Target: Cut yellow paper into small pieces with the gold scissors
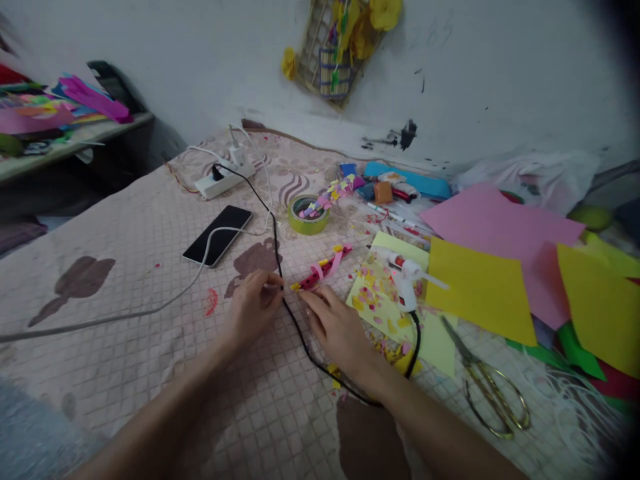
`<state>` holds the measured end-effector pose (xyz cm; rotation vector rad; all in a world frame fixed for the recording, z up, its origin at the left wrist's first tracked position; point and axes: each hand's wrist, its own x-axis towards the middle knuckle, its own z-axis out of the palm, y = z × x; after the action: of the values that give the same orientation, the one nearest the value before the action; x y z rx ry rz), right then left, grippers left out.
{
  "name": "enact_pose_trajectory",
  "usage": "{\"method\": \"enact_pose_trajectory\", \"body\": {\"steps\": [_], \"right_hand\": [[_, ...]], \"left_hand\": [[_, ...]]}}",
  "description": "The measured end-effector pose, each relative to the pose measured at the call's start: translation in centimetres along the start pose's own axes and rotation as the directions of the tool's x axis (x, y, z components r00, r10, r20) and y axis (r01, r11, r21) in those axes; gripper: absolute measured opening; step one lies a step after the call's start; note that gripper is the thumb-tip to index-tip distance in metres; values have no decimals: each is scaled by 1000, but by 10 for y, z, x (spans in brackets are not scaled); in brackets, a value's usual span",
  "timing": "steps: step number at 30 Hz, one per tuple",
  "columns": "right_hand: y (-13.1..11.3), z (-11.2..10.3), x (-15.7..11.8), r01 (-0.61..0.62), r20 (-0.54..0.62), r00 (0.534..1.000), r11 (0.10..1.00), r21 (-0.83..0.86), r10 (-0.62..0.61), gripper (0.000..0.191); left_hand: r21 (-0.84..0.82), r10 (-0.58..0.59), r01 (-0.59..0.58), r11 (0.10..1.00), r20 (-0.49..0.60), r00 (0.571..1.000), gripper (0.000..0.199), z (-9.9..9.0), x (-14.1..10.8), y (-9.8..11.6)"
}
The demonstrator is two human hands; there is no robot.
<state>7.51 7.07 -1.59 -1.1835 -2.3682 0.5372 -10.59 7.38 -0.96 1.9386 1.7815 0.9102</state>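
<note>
My left hand point(256, 300) is closed, thumb and fingertips pinched together beside the black cable; a tiny dark spot shows at the fingertips, too small to name. My right hand point(337, 327) rests just to the right, its fingertips at the lower left end of a narrow red and pink decorated strip point(320, 270) with yellow tips; whether it grips the strip is unclear. The black cable point(300, 333) runs between the hands and under the right forearm. Right of the strip, a white glue gun point(404, 277) with a red light lies on pale yellow paper point(440, 343) strewn with paper bits.
A black phone point(218, 235), a power strip point(225, 179) and a roll of tape point(309, 215) lie beyond the hands. Gold-handled scissors point(493, 393) lie at right, near yellow sheets point(480, 290) and a pink sheet point(505, 220). A white cable point(150, 310) crosses the left side.
</note>
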Motion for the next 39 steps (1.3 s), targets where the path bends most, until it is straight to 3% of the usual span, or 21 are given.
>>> {"method": "enact_pose_trajectory", "body": {"steps": [4, 8, 13, 17, 20, 22, 26, 30, 33, 37, 39], "right_hand": [[-5, -8, -1, 74, -44, 996, 997, 34, -72, 30], [-12, -27, -16, 130, -77, 989, 992, -8, -130, 23], [3, -46, -67, 63, -243, 969, 997, 35, -52, 13], [27, -54, -110, -72, -394, 916, 997, 20, 74, 11], [37, -61, -128, -244, -495, 844, 970, -16, 204, 6], [40, -66, -133, -295, -509, 834, 952, -87, 212, 13], [47, -77, -136, -349, -567, 793, 930, -120, 224, 22], [55, -90, -140, -379, -614, 759, 914, -145, 218, 24], [59, -98, -145, -385, -616, 760, 908, -168, 208, 23], [63, -103, -148, -355, -566, 804, 912, -207, 184, 20], [65, -105, -149, -343, -559, 812, 913, -221, 170, 18]], "left_hand": [[-26, -56, 55, 998, -45, 997, 10, -3, -1, -3], [15, 17, -15, 1000, -148, 989, 8, -7, 0, -2], [70, 110, -93, 993, -297, 948, 11, -17, -4, 5], [87, 249, -233, 969, -344, 905, 26, -18, -11, 20], [44, 370, -372, 927, -265, 891, 31, -8, -12, 43], [-28, 426, -435, 900, -154, 892, 26, 4, -11, 61], [-223, 423, -415, 882, -10, 906, 12, 32, -10, 85], [-237, 451, -428, 872, 49, 891, 12, 48, -16, 82], [-215, 468, -440, 872, 96, 879, 14, 47, -22, 75], [-153, 416, -392, 907, 184, 891, 15, 41, -36, 75], [-130, 431, -411, 902, 250, 867, 15, 40, -45, 79]]}}
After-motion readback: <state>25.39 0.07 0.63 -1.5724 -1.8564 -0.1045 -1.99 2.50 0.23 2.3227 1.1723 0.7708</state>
